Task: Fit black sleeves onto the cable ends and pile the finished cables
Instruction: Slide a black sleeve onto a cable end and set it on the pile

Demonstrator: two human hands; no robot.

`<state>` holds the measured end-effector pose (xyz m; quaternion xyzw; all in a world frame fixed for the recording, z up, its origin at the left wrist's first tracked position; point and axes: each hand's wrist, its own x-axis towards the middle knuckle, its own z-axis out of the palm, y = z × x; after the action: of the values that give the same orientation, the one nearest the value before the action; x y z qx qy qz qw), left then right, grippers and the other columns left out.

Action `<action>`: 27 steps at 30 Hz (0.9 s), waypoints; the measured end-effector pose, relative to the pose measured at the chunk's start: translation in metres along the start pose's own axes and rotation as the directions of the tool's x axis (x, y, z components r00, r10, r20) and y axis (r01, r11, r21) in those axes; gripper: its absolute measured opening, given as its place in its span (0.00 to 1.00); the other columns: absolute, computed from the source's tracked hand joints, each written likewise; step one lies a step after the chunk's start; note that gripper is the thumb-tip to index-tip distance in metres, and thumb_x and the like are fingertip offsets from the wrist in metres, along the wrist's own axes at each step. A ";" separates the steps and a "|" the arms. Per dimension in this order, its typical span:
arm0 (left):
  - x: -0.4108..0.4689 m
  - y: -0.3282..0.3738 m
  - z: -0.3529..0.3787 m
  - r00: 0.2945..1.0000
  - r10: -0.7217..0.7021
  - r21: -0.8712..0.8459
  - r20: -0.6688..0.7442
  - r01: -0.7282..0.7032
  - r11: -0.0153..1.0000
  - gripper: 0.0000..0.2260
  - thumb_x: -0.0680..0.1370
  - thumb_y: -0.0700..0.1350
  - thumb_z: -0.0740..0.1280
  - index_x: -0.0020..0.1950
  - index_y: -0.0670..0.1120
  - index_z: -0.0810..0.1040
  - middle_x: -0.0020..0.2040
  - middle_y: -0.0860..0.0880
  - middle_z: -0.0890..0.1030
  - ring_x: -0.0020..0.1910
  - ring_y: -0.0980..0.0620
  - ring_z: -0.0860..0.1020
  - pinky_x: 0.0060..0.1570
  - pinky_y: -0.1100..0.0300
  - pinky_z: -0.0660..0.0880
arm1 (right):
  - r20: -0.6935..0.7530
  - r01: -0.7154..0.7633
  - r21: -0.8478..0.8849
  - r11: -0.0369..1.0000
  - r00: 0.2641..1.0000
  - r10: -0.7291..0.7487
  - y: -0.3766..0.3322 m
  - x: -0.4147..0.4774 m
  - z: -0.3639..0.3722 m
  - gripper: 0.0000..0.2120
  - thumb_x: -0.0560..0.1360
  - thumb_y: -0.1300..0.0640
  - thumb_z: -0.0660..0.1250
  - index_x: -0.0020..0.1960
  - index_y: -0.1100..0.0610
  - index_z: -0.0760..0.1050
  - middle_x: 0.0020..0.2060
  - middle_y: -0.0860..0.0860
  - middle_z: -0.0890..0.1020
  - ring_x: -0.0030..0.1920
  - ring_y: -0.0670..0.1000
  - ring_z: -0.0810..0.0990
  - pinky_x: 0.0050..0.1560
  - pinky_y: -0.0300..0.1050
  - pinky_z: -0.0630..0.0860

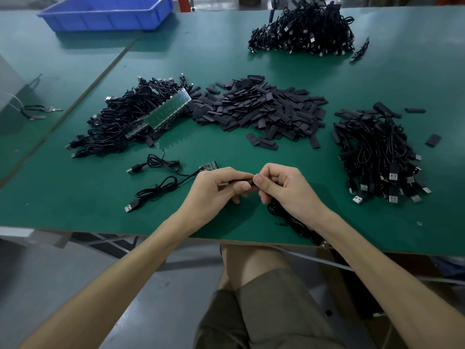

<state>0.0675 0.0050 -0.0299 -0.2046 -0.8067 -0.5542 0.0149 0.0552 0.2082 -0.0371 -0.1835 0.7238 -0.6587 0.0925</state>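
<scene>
Near the front edge of the green table (226,152) my left hand (216,187) and my right hand (284,187) meet. Between them runs a black sleeve (242,182) on a cable end; my left fingers pinch its left part and my right thumb and fingers pinch its right end. The black cable (292,220) trails from under my right hand to the table edge, its USB plug (324,244) hanging there. A heap of loose black sleeves (261,109) lies in the middle. A pile of sleeved cables (377,152) sits to the right.
A tangle of cables with green circuit boards (141,117) lies at the left, and two loose cables (156,177) lie in front of it. Another cable pile (304,31) is at the far right. A blue bin (105,13) stands far left. Keys (37,112) lie at the left edge.
</scene>
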 end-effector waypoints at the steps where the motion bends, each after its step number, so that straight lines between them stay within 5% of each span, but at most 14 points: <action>1: 0.001 0.001 -0.001 1.000 -0.010 -0.025 -0.004 0.010 1.000 0.08 0.80 0.40 0.70 0.58 0.43 0.85 0.44 0.48 0.85 0.34 0.53 0.80 0.40 0.61 0.78 | -0.014 0.001 0.022 1.000 1.000 -0.001 0.000 0.000 0.000 0.12 0.79 0.51 0.67 0.42 0.58 0.76 0.29 0.49 0.80 0.32 0.44 0.77 0.41 0.34 0.72; 9: 0.002 -0.001 -0.006 0.996 -0.086 -0.231 -0.007 0.082 0.969 0.10 0.78 0.35 0.70 0.59 0.39 0.83 0.41 0.50 0.86 0.34 0.55 0.79 0.39 0.63 0.78 | 0.000 0.000 0.065 0.998 1.000 0.000 0.000 -0.001 -0.003 0.09 0.78 0.53 0.70 0.46 0.59 0.78 0.32 0.49 0.82 0.36 0.45 0.79 0.45 0.36 0.75; 27: 0.002 0.001 -0.005 0.999 -0.046 -0.263 0.016 0.049 0.964 0.09 0.78 0.33 0.70 0.58 0.34 0.83 0.39 0.46 0.84 0.34 0.49 0.80 0.41 0.59 0.79 | 0.039 -0.030 0.071 0.997 0.999 0.027 -0.001 -0.001 -0.003 0.08 0.76 0.54 0.70 0.43 0.58 0.78 0.30 0.50 0.82 0.33 0.46 0.79 0.42 0.37 0.76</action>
<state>0.0651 0.0019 -0.0265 -0.1880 -0.7308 -0.6556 -0.0295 0.0548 0.2115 -0.0353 -0.1822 0.7005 -0.6791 0.1222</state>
